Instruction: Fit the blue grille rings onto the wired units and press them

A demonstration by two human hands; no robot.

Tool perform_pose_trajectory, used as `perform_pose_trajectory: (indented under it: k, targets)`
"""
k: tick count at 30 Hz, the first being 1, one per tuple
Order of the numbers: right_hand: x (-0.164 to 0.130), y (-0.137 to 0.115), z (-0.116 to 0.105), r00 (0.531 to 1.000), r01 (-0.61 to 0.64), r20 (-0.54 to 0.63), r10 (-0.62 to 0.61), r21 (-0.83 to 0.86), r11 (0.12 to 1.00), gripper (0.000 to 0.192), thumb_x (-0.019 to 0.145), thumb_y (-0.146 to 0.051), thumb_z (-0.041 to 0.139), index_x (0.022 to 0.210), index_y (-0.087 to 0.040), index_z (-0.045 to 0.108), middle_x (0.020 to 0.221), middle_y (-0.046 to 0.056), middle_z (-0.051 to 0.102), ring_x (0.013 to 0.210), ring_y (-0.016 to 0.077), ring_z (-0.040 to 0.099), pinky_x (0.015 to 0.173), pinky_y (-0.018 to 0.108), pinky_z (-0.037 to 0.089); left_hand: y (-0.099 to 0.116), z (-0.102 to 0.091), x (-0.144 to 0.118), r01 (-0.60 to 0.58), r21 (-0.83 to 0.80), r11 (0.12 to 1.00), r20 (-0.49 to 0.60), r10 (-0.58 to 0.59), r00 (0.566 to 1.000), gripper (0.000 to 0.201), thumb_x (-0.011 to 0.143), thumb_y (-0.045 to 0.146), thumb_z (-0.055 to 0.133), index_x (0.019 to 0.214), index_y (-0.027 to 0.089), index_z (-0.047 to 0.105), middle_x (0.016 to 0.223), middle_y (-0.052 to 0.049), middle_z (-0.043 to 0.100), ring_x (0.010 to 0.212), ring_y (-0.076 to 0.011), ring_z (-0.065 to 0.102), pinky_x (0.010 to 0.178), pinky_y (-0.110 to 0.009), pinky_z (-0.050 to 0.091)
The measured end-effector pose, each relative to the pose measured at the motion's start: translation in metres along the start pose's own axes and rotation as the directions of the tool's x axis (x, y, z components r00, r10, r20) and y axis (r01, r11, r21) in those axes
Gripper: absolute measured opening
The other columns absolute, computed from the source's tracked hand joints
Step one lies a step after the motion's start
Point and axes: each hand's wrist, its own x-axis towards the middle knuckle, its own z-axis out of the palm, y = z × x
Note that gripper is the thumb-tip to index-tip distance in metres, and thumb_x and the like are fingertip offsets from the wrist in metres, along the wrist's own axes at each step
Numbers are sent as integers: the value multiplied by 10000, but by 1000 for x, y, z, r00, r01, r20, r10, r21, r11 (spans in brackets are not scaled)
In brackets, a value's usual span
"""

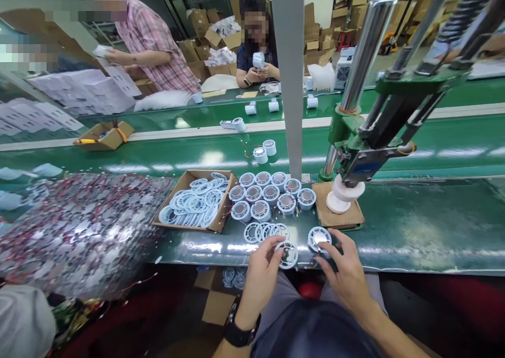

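My left hand [261,272] pinches a white plastic ring [288,255] at the near edge of the green bench. My right hand [342,270] grips a round white speaker part [317,238] with a silver centre and thin red wires trailing below it. The two parts are side by side, a little apart. Just beyond my hands lie a few loose white rings [265,232]. Behind those stands a cluster of several finished round speaker units [270,195].
A cardboard box of white rings [196,203] sits left of the units; a heap of red-wired parts [79,226] lies further left. A green press [357,153] stands at right over a white fixture [342,196]. Two people work across the conveyor [434,142].
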Motion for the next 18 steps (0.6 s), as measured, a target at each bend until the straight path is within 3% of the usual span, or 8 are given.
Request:
perform_pose_trajectory:
  k: [6,11,15,18]
  targets:
    - [7,2,8,1000,-10,-11,11,28,1000,269,920,-227,578,1179,-232,652,1229,134,592,1113,275,590,897,442,581,3,36,35,-193,174,966,75,182,980,266,876,180,488,995,186,726,942,-91,776,855,-249,707,835,-415,548]
    - [-12,33,-23,999,-1,-32,3,61,998,242,918,-209,569,1133,-237,676,1191,121,629,1085,250,630,870,399,598,-2,66,45,-384,254,888,162,352,922,348,850,49,466,1025,184,735,1071,-112,769,1037,-265,689,956,-461,539]
    - [-29,58,-41,998,-37,-48,41,78,996,245,914,-240,600,1146,-253,678,1240,122,620,1117,263,634,880,417,599,-12,71,35,-476,318,820,183,440,879,411,917,66,424,1224,180,673,1359,-151,644,1289,-287,565,1086,-536,459]
    - [-35,65,-39,995,-69,-66,76,112,991,286,908,-248,610,1190,-256,656,1255,118,625,1127,261,648,888,411,603,-22,69,27,-522,370,768,208,479,853,424,908,126,535,1324,164,608,1443,-180,571,1367,-358,484,1101,-618,417]
